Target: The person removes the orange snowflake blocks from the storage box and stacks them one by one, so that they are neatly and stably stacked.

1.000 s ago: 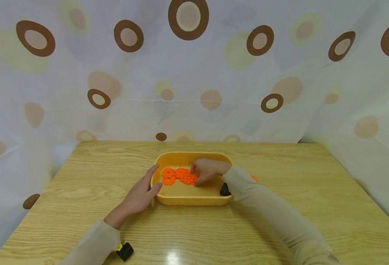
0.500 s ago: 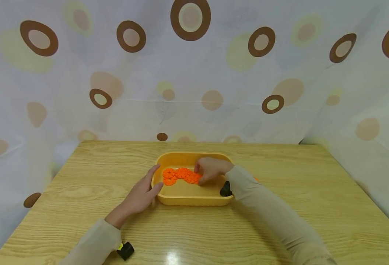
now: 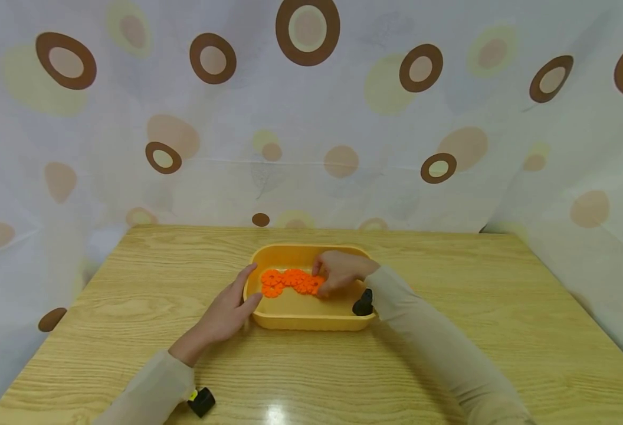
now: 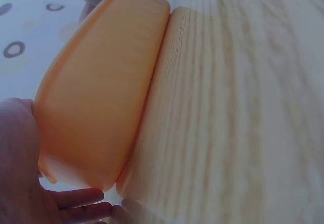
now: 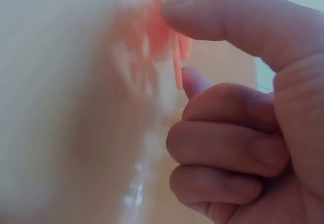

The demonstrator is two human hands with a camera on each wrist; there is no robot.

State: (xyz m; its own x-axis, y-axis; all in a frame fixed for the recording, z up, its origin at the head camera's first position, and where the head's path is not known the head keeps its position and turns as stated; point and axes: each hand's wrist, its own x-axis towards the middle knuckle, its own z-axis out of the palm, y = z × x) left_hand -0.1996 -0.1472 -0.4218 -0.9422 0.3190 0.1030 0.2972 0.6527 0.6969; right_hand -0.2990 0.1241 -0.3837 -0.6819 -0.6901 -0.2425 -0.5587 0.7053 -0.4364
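Several flat orange notched discs (image 3: 292, 277) lie overlapping in a curved row inside a yellow plastic tray (image 3: 311, 322). My right hand (image 3: 339, 270) reaches into the tray and pinches the orange disc (image 3: 316, 284) at the row's right end. In the right wrist view, the thumb presses on this orange disc (image 5: 177, 64), the index fingertip shows behind its edge, and the other fingers are curled in. My left hand (image 3: 225, 311) holds the tray's left end, thumb over the rim. Its other fingers stretch along the outside of the tray wall (image 4: 96, 97) in the left wrist view.
The tray stands on a wood-grain table (image 3: 301, 378). A patterned cloth (image 3: 301, 118) hangs behind the table and at its sides. Black wrist devices (image 3: 202, 402) are worn at both sleeves; the right one (image 3: 363, 303) sits over the tray's front right corner.
My right hand has shifted slightly right, and more of the row's right end shows. An orange edge beyond the right sleeve is now hidden. My left hand stays at the tray.
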